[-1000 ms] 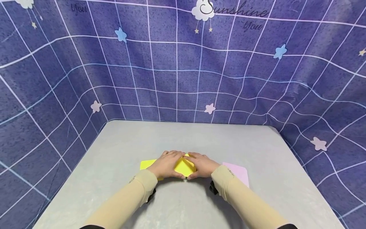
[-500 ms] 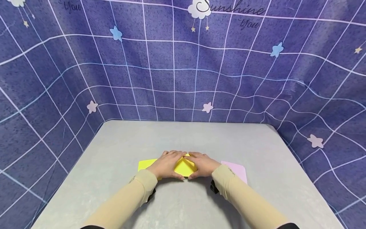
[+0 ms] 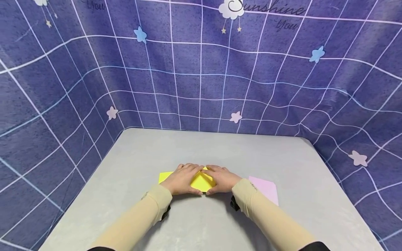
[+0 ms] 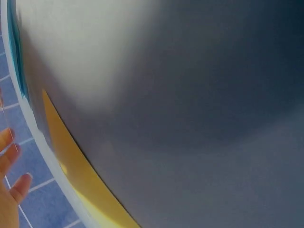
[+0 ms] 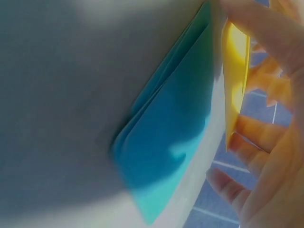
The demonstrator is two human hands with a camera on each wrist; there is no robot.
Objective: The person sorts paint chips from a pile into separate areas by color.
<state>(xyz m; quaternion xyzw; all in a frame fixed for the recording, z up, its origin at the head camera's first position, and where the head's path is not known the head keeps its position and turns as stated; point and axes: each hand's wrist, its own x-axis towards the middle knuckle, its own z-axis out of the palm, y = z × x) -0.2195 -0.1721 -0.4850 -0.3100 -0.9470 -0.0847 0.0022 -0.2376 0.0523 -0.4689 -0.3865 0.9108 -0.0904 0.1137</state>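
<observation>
Yellow sheet (image 3: 200, 183), grey tabletop (image 3: 201, 226) beneath (starry purple cloth (image 3: 182, 85) behind).

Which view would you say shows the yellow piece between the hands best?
The head view, where the yellow piece shows its face between left hand and right hand. The right wrist view has it nearly edge-on; the left wrist view shows a yellow sheet, perhaps another.

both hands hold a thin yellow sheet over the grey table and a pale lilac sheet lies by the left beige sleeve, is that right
Not quite: the pale lilac sheet lies by the right beige sleeve, as the head view shows. The left hand and right hand hold the thin yellow sheet over the grey table.
</observation>
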